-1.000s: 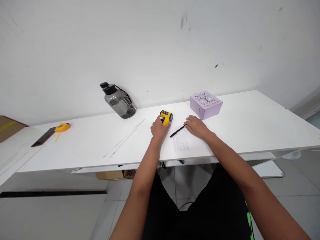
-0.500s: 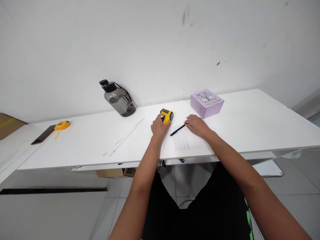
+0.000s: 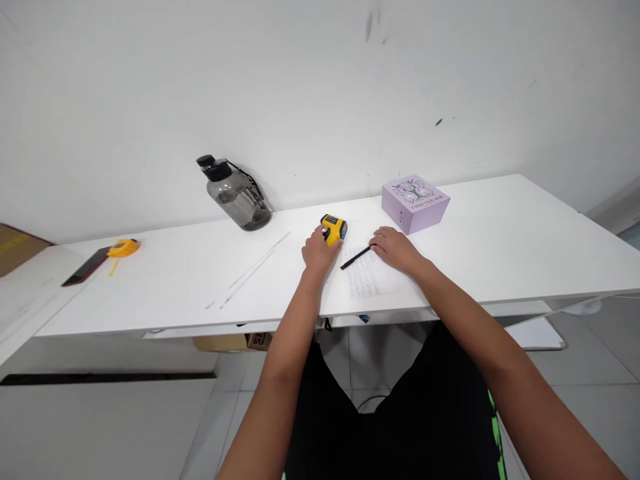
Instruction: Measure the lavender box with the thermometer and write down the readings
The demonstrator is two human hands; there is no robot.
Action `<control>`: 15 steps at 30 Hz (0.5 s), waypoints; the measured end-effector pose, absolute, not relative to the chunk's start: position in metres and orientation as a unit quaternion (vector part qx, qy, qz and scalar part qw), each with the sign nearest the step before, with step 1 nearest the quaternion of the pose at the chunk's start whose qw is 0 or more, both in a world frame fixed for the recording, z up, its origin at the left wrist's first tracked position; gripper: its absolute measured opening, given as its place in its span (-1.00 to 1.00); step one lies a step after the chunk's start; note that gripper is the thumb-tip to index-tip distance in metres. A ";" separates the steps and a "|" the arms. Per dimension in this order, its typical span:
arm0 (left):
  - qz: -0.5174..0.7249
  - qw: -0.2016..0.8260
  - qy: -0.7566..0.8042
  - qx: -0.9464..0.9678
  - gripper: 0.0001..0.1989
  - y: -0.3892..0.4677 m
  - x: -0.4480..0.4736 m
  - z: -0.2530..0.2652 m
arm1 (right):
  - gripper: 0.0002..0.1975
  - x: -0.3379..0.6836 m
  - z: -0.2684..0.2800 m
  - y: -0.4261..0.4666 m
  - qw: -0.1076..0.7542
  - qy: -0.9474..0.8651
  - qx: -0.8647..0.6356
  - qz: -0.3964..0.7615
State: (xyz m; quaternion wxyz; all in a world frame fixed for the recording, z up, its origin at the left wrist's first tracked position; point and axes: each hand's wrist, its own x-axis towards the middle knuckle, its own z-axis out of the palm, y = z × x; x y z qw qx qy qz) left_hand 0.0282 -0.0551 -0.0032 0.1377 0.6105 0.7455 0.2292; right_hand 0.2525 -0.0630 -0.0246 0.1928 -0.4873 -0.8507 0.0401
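My left hand (image 3: 318, 251) is closed around a yellow and black gun-shaped tool (image 3: 336, 229) on the white desk; part of it is hidden by the fingers, and its exact kind is unclear. To the right, my right hand (image 3: 397, 249) rests on a sheet of paper (image 3: 395, 285) covered partly with rows of writing. A black pen (image 3: 355, 258) sticks out leftward from its fingers, one end held there and the other over the writing. A lilac box (image 3: 415, 205) with a printed lid stands just behind my right hand.
A grey translucent water bottle (image 3: 239, 197) leans against the wall behind the desk (image 3: 525, 247). Far left lie a yellow tape measure (image 3: 123, 248) and a dark flat object (image 3: 86, 268). A cardboard box (image 3: 20, 250) sits at the left edge. Dark streaks mark the desktop.
Both hands, the yellow tool and the pen keep their places. Only the camera view has shifted very slightly.
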 end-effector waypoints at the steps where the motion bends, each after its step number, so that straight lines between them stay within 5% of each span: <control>1: 0.228 0.137 0.746 0.611 -0.33 -0.055 0.028 -0.003 | -0.68 0.252 -0.025 -0.063 0.193 -0.850 -0.488 0.041; 15: 0.217 0.137 0.744 0.617 -0.34 -0.058 0.028 0.002 | -0.72 0.253 -0.023 -0.063 0.215 -0.851 -0.476 0.062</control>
